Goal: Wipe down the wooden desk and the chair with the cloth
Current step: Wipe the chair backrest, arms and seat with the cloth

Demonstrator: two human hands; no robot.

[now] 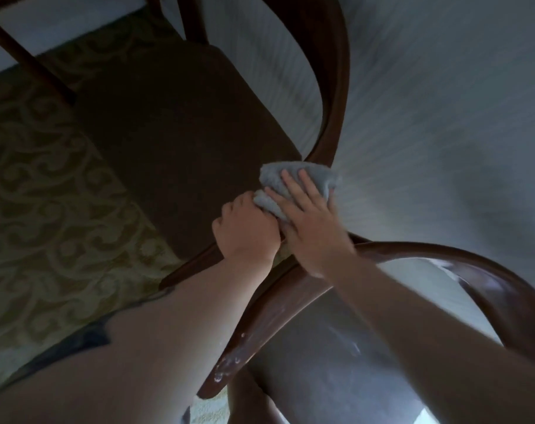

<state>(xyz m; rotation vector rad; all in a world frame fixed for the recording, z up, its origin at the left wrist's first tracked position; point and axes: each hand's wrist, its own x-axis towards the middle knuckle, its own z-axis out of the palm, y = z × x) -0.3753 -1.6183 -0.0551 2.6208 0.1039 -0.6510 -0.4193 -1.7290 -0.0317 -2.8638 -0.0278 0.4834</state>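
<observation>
The right hand presses the grey cloth flat-fingered on the chair frame. The left hand grips the cloth's near edge.

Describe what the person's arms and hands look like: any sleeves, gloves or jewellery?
Both arms are bare as far as the head view shows: no sleeves reach the forearms. The left hand and right hand wear no gloves, and no rings, watch or bracelets show. A dark marking, perhaps a tattoo, runs along the outer edge of the left forearm; blur hides its design.
</observation>
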